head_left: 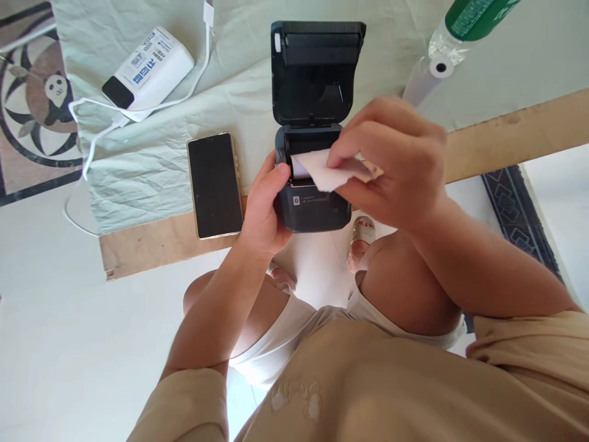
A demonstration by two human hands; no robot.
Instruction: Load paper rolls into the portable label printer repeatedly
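Observation:
A small black portable printer (315, 212) is held over the table's front edge, its lid (317, 73) flipped up and away from me. My left hand (264, 212) grips the printer's left side, thumb on the rim of the paper bay. In the bay sits white paper (317, 169), its loose end sticking out toward me with a curled, uneven edge. My right hand (391, 159) pinches that loose end between thumb and fingers above the bay's right side. These fingers hide part of the paper and the printer's right edge.
A phone (215, 185) lies left of the printer. Farther back is a white power bank (150, 70) with a white cable (197, 80). At the right stand a paper roll (426, 80) and a green-labelled bottle (476, 21). Cloth covers the table (156, 242) up to its wooden edge.

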